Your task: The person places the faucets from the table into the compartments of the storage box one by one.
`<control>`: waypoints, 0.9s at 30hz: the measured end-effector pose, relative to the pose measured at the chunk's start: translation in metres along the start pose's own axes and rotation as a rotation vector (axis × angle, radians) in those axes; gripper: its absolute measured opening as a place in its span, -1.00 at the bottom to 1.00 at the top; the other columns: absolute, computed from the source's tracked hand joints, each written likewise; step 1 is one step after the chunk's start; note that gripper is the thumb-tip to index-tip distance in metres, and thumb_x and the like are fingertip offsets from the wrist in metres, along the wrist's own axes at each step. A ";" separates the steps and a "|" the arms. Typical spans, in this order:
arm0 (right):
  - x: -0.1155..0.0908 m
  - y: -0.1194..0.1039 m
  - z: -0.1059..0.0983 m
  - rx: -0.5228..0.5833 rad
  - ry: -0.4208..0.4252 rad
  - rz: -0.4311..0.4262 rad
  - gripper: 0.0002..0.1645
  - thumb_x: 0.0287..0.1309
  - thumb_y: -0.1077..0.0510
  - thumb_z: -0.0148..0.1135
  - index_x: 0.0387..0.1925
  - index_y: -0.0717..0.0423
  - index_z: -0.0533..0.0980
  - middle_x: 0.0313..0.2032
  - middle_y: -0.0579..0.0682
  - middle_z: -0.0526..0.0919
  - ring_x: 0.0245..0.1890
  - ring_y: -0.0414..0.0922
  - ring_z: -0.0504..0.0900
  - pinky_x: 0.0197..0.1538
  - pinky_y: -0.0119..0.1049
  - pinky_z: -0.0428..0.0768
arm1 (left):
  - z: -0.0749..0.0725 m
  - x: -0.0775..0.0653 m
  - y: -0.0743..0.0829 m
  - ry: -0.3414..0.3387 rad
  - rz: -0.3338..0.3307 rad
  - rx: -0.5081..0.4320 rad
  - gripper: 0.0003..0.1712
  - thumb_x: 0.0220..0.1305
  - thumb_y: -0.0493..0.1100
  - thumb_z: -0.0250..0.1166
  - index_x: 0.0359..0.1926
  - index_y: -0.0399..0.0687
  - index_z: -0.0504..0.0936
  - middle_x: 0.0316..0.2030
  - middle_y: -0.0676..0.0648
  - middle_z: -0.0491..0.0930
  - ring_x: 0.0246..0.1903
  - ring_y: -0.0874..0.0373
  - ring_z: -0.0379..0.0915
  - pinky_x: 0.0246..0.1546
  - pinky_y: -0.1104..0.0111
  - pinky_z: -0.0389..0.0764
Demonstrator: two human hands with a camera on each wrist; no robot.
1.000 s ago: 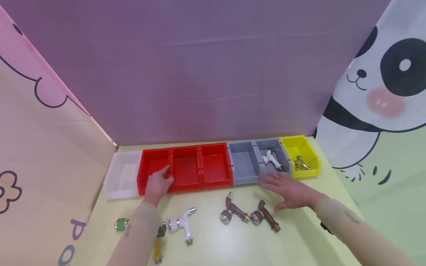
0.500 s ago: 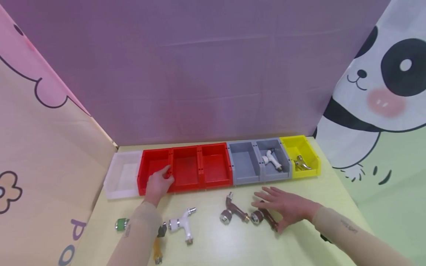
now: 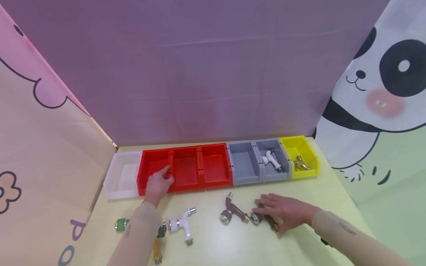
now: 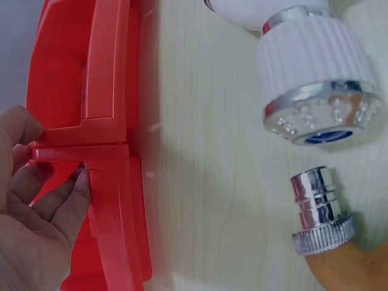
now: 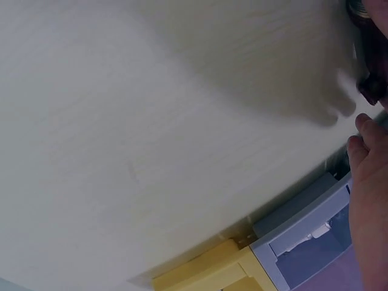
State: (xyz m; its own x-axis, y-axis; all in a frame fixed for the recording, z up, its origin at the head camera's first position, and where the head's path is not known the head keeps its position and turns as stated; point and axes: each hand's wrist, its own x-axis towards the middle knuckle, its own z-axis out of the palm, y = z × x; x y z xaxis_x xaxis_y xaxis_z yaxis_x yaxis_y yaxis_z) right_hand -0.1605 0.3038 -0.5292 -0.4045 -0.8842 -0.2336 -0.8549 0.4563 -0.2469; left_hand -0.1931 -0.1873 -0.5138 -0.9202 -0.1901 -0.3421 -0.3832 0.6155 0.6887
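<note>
My left hand [image 3: 158, 187] is at the divider between the two leftmost red bins [image 3: 154, 159]. In the left wrist view its thumb and fingers pinch the red wall [image 4: 79, 151] from both sides. My right hand [image 3: 287, 212] is over a brown faucet [image 3: 256, 218], its fingers spread above the body and its thumb near the threaded end. Part of that faucet is hidden under the hand. In the right wrist view the fingertips show beside the dark faucet [image 5: 371, 54], with a gap between. A second brown faucet [image 3: 235, 211] lies just left of it.
A white faucet [image 3: 184, 226], a yellow-orange faucet [image 3: 157, 251] and a green knob [image 3: 121, 224] lie at left, partly behind the left sleeve. The bin row runs from clear [image 3: 123, 175] to yellow [image 3: 299, 142]. A white faucet [image 3: 272, 159] sits in a grey bin, chrome one [image 3: 301, 163] in yellow.
My right hand has come back from the grey bin's front edge and lowered over the right-hand brown faucet. My left hand has stayed at the red bins.
</note>
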 end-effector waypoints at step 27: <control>0.022 0.008 -0.016 -0.079 0.119 0.153 0.22 -0.03 -0.24 0.59 0.59 -0.25 0.15 0.53 0.18 0.24 0.49 0.18 0.28 0.43 0.11 0.37 | 0.001 0.003 -0.003 -0.001 -0.010 0.008 -0.13 0.34 -0.05 0.38 0.58 0.10 0.21 0.33 -0.20 0.45 0.14 -0.14 0.42 -0.15 0.25 0.74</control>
State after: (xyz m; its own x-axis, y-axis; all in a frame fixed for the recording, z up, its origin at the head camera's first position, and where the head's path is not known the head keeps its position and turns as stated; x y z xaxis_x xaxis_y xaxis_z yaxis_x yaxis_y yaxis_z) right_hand -0.1816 0.2864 -0.5212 -0.5627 -0.8132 -0.1486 -0.8016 0.5807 -0.1419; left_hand -0.1952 -0.1889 -0.5172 -0.9162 -0.1958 -0.3497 -0.3919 0.6198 0.6798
